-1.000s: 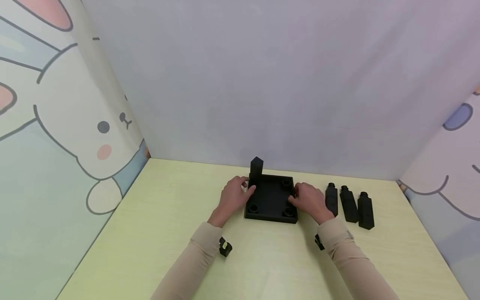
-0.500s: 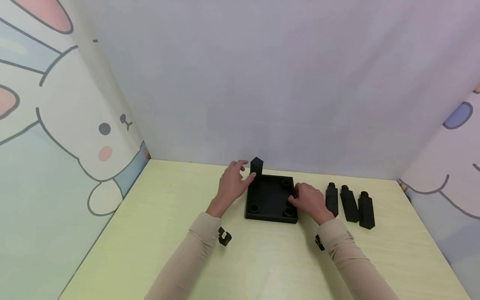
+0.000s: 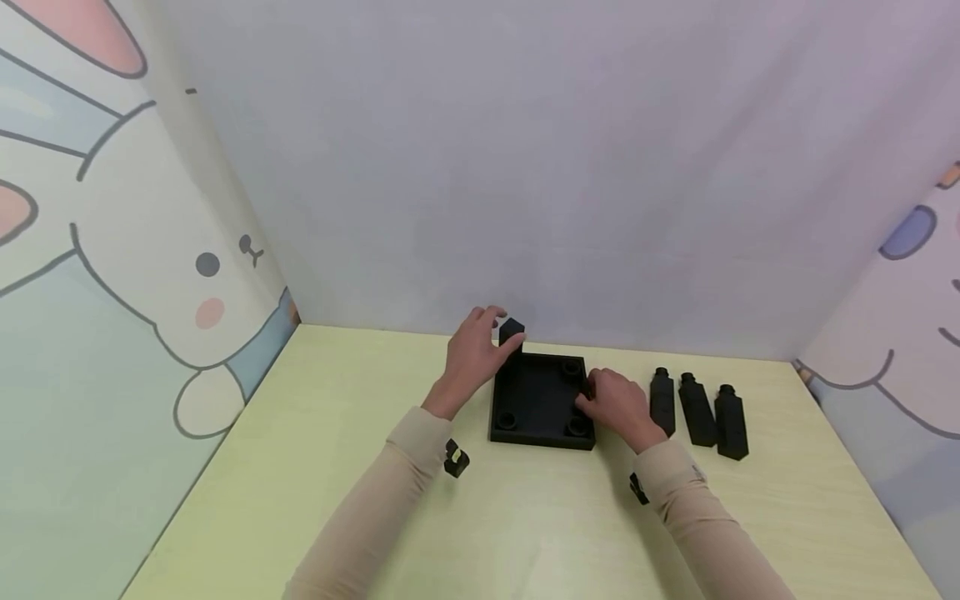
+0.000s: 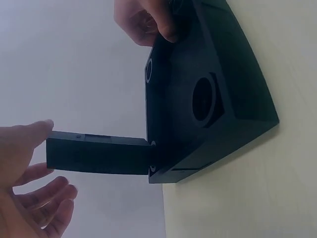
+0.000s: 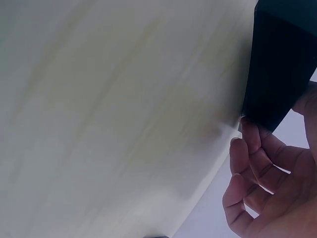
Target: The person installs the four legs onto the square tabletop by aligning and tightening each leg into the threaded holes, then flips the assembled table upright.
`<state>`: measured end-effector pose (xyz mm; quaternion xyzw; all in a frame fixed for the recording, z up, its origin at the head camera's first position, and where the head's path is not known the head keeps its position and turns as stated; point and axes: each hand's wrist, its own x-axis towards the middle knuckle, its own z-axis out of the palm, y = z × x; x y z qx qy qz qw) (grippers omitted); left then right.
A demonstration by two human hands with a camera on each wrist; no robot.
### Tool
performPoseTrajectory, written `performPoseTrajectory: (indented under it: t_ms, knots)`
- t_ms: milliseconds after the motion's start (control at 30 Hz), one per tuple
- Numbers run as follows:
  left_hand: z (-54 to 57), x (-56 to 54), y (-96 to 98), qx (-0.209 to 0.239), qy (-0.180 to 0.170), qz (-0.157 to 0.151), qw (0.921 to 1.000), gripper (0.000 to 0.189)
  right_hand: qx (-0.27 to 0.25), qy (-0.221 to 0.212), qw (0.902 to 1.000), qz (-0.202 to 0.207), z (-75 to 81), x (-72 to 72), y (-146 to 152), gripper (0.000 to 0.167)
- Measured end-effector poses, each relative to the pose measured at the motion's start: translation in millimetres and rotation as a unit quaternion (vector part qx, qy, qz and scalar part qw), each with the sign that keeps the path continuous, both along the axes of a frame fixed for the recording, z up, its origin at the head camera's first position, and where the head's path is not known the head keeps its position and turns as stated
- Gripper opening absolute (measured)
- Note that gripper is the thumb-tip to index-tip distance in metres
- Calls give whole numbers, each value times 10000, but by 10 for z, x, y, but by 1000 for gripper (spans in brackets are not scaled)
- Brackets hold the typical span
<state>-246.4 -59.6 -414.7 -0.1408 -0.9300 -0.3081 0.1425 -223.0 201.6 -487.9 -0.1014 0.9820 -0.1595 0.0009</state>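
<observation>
A shallow, square black tray (image 3: 540, 439), smooth and plastic-looking, lies between the hands. One square-sided post (image 4: 99, 153) stands in the corner nearest the left hand (image 3: 471, 354), whose thumb and fingers flank its top; I cannot tell whether they pinch it. The right hand (image 3: 618, 404) grips the tray's near wall. Three round sockets (image 3: 507, 420) hold nothing; three loose posts (image 3: 698, 411) with narrowed ends, seemingly left to fit, lie beyond the right hand on a pale table (image 3: 300, 433).

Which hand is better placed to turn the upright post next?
Probably the left hand: its thumb is at the top of the post, while the right hand grips the opposite side of the tray.
</observation>
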Motion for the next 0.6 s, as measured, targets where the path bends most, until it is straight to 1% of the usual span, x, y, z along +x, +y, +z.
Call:
performPoseTrajectory:
  t_ms: [100, 200, 400, 533, 600]
  knots:
    - [8, -21, -3, -160, 101, -70, 9998, 44, 23, 36, 10000, 27, -2, 8, -10, 22]
    - [26, -38, -4, -378, 129, -119, 9991, 42, 63, 59, 10000, 43, 6, 15, -13, 22]
    - [77, -74, 14, -696, -141, -174, 9973, 38, 60, 55, 10000, 34, 28, 22, -5, 22]
    - [86, -69, 14, -738, -162, -272, 9968, 38, 93, 78, 9999, 48, 8, 11, -2, 22]
    - [82, -65, 18, -728, -96, -250, 9970, 40, 119, 91, 9999, 57, 2, 6, -2, 22]
